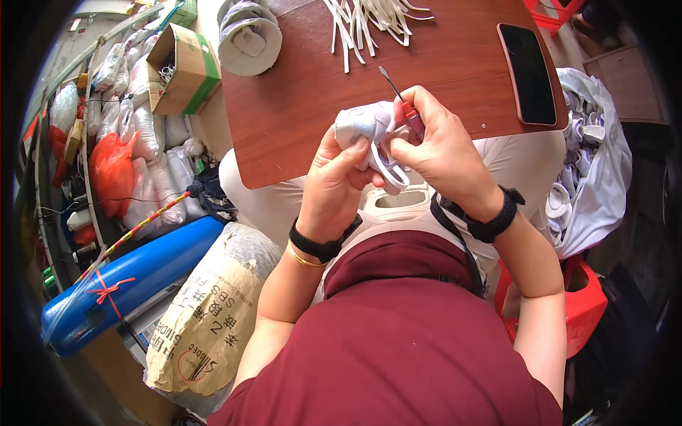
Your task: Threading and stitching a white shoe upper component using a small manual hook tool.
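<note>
My left hand is closed round a small pale lavender-white piece, curled into a rounded shape, its kind not plain to see. A narrow white strap loops out of its lower side. Close against it, my right hand grips a screwdriver by its red handle, the thin metal shaft pointing up and away to the left. The right fingertips touch the pale piece near the strap. Both hands are held just over the near edge of the brown table, above my lap.
White strips lie at the table's far side, a stack of round pale pieces far left, and a phone at right. A white bag of pale pieces stands right, over a red stool. Leftward are a carton and blue cylinder.
</note>
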The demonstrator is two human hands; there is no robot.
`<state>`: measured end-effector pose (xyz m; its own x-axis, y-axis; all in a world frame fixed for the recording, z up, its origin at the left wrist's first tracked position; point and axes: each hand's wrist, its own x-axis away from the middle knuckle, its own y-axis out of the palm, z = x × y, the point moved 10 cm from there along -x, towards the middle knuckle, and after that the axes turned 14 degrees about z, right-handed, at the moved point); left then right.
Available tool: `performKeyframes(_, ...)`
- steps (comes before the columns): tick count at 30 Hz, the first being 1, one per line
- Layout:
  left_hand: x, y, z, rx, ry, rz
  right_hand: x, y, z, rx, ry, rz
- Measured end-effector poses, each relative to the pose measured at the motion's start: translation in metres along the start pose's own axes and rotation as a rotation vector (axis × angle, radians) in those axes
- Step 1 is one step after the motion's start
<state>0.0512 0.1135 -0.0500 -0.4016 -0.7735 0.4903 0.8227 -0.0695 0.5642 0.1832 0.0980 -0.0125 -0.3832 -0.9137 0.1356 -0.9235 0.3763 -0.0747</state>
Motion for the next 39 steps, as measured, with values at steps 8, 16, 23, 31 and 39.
performKeyframes(8, 0.002, -0.002, -0.002, 0.014, -0.021, 0.013, 0.003, 0.0, -0.003, -0.044, 0.004, 0.026)
performKeyframes(16, 0.004, -0.002, 0.002, -0.049, 0.044, 0.053, 0.003, -0.002, 0.003, -0.037, -0.029, 0.091)
performKeyframes(23, 0.008, 0.002, 0.004, -0.06, 0.091, 0.13, 0.007, -0.003, 0.01, -0.087, -0.059, 0.185)
performKeyframes(31, 0.013, -0.002, 0.007, -0.087, 0.229, 0.154, 0.001, -0.002, 0.027, -0.168, 0.01, 0.264)
performKeyframes(39, 0.01, -0.009, 0.01, -0.041, 0.209, 0.165, 0.005, 0.005, 0.019, -0.251, 0.08, 0.149)
